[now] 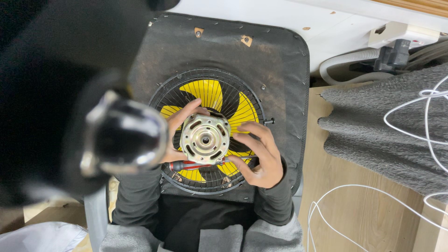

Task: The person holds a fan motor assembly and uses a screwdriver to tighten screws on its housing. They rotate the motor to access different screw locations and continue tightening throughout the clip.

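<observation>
Dark blurred mass (56, 93): fills the near left of the view, out of focus, with a shiny round metal-rimmed opening (123, 137) at its right edge; what it is cannot be told.
Black square padded panel (224, 60): lies across the person's lap, its edge studded with staples, two small tan tags (246, 40) near its far edge.
Round black wire grille (210, 81): set in the panel; it encloses a yellow plastic fan blade (207, 93).
Grey fuzzy cloth (387, 130): lies to the right on the pale wooden floor (354, 210), with thin white cords (420, 107) looping over it.
Grey ribbed hose (345, 60): far right, beside a black plug (394, 53) in a white socket block (396, 32).
Round silver metal motor housing (205, 139): sits at the grille's centre, slotted vents ringing its hub.
Right hand (259, 156): fingers spread and curled, tips touching the housing's right edge.
Left hand (179, 126): partly hidden behind the blurred mass; fingers wrap the housing's left and far side.
Red-handled screwdriver (196, 164): lies across the grille just near of the housing, between the two hands.
</observation>
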